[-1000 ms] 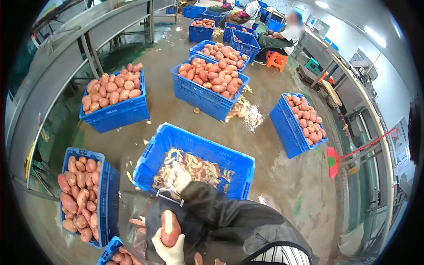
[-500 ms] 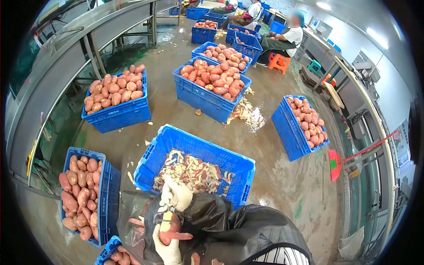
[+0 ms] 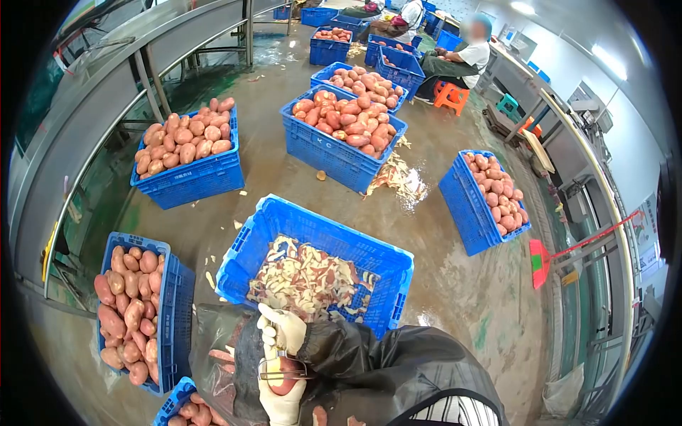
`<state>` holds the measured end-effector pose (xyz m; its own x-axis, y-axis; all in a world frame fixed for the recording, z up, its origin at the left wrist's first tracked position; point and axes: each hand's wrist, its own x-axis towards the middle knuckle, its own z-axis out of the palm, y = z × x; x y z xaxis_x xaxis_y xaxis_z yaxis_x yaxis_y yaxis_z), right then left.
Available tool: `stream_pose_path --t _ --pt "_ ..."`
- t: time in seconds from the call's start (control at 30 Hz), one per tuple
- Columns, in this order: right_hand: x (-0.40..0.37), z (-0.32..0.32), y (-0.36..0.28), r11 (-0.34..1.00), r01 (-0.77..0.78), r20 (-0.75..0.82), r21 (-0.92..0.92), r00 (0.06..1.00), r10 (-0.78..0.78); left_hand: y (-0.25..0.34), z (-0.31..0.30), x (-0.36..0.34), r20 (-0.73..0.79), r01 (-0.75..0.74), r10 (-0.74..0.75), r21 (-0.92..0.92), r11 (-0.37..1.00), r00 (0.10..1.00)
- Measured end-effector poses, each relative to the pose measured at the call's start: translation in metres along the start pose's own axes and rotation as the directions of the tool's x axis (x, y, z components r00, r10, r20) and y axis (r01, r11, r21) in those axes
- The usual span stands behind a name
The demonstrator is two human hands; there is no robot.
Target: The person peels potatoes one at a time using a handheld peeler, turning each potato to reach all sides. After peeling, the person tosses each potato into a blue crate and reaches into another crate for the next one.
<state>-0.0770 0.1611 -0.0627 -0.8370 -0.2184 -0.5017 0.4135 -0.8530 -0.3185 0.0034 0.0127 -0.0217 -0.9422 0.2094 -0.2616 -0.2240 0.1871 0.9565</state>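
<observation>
My gloved left hand [image 3: 281,406] is closed around a red-skinned potato [image 3: 280,384], part of which is peeled to pale flesh. Above it, my gloved right hand [image 3: 285,329] grips a peeler [image 3: 271,351], whose wide metal head lies across the potato. Just beyond my hands stands a blue crate [image 3: 334,239], holding a heap of peel strips [image 3: 305,273]. A dark apron [image 3: 238,355] covers my lap, with bits of peel lying on it.
Blue crates full of potatoes stand at the left [image 3: 181,312], back left [image 3: 192,184], ahead [image 3: 334,160] and right [image 3: 462,213]. Peel scraps [image 3: 399,181] litter the wet floor. A red dustpan [image 3: 539,264] is at the right. A seated person [image 3: 465,60] is further back.
The peeler has moved down across the potato toward my left hand. The peel strip that hung off the potato's right side is no longer there.
</observation>
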Motion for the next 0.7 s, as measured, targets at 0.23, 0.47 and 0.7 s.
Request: stream_pose_path --t 0.23,0.47,0.7 --pt "0.005 0.006 -0.004 0.999 0.025 -0.004 -0.04 1.0 -0.026 -0.025 0.001 0.007 -0.055 0.024 -0.017 0.138 0.99 0.998" --pt "0.082 -0.065 -0.034 0.915 0.403 -0.154 -0.022 0.903 -0.401 -0.021 -0.001 0.004 -0.046 0.005 -0.004 0.03 1.0 0.999" --pt "0.025 -0.028 0.006 0.99 0.137 0.193 -0.018 0.972 -0.131 -0.072 0.004 0.024 0.082 0.206 -0.192 -0.525 0.826 0.978"
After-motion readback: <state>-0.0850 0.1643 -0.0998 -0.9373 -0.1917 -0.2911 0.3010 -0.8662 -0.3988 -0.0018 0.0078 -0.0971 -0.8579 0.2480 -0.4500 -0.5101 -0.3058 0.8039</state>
